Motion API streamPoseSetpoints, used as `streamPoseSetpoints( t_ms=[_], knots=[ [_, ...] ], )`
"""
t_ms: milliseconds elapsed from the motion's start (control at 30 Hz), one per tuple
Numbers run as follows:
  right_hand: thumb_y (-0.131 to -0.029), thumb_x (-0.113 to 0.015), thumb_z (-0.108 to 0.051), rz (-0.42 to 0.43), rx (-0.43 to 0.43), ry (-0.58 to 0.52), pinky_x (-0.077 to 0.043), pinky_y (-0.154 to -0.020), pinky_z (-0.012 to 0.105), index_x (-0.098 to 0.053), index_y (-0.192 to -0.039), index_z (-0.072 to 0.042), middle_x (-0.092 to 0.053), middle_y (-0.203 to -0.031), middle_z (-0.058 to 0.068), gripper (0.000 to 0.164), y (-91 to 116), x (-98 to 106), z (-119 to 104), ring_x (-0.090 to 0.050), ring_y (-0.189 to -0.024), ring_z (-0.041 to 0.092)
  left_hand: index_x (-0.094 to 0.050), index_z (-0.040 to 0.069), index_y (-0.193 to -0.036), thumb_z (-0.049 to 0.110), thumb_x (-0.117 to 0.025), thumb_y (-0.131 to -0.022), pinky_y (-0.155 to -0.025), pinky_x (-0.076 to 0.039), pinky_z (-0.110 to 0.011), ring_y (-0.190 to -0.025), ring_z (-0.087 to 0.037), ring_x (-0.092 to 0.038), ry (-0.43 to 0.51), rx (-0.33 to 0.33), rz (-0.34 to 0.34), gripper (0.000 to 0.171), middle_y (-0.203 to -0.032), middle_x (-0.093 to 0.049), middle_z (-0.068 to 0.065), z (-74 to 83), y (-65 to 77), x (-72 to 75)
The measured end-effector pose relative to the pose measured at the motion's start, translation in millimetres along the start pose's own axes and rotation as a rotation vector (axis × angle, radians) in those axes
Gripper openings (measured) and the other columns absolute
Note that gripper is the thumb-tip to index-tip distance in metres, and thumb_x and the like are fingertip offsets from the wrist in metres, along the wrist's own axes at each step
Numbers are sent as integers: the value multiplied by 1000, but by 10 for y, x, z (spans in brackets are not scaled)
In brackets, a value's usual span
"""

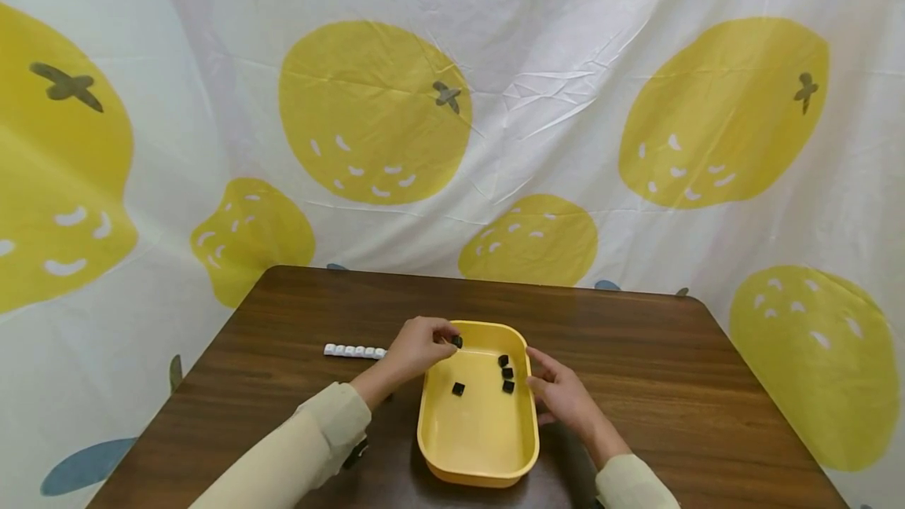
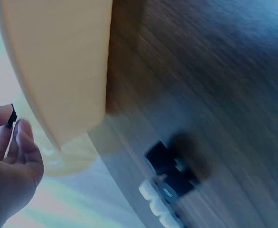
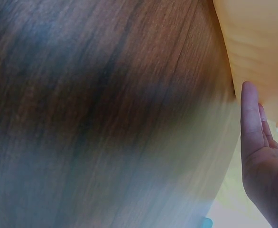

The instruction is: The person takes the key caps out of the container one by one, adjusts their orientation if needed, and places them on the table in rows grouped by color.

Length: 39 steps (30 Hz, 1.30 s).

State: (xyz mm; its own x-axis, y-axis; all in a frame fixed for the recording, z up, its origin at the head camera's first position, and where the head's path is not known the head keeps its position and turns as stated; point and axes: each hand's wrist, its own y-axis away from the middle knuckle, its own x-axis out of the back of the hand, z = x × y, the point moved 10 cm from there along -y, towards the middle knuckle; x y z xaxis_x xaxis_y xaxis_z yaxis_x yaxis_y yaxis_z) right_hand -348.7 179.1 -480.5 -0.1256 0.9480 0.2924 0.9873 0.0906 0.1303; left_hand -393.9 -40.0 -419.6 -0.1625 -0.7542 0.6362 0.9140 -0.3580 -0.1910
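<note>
A yellow tray [image 1: 481, 446] stands on the table. Between the thumb and fingertips of my left hand [image 1: 413, 349] a small black keycap [image 2: 12, 116] is pinched, over the tray's far left corner. Several more black keycaps lie inside: one keycap [image 1: 458, 389] at the left and three at the right wall, the middle keycap [image 1: 507, 373] among them. My right hand [image 1: 566, 399] is against the tray's right side, its fingers fairly straight along the outer wall and the thumb near the rim.
Left of the tray runs a row of white keycaps [image 1: 349, 351], partly hidden by the left hand. Black keycaps [image 2: 170, 171] sit beside that row in the left wrist view. Behind the brown wooden table [image 1: 672, 383] hangs a white curtain [image 1: 523, 132] with yellow fruit.
</note>
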Motion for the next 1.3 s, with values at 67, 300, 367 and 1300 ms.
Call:
streamPoseSetpoints(
  t_ms=[67,300,367,1300],
  knots=[
    [-99,-52,-4,2,2,1,-57,-57,47,-40,-151,-6,-60,-111,22,53,-4,0,5,-67,-80,30,-74,5,-108,10,-71,-89,-66,-51,-29,-78,-14,-59,32,19,22,20,-89,-67,1,-66,34,75],
    [-99,-52,-4,-2,10,-12,-56,-55,48,-39,-151,-4,-60,-112,23,53,-4,-9,7,-67,-80,31,-74,8,-101,10,-73,-83,-67,-50,-30,-75,-14,-58,87,108,94,18,-82,-65,2,-363,165,318],
    [-99,-52,-4,-3,7,-14,-56,-55,47,-39,-151,-4,-59,-111,23,53,1,-10,5,-67,-79,30,-74,8,-99,9,-73,-81,-67,-50,-30,-75,-14,-58,83,124,115,18,-81,-65,3,-445,211,398],
    [-100,-51,-4,-7,4,20,-57,-59,47,-38,-152,-5,-59,-112,23,53,4,-5,-34,-67,-82,30,-73,4,-92,1,-78,-76,-64,-46,-27,-75,-12,-57,-26,126,-24,17,-80,-64,1,-1277,915,663]
  ],
)
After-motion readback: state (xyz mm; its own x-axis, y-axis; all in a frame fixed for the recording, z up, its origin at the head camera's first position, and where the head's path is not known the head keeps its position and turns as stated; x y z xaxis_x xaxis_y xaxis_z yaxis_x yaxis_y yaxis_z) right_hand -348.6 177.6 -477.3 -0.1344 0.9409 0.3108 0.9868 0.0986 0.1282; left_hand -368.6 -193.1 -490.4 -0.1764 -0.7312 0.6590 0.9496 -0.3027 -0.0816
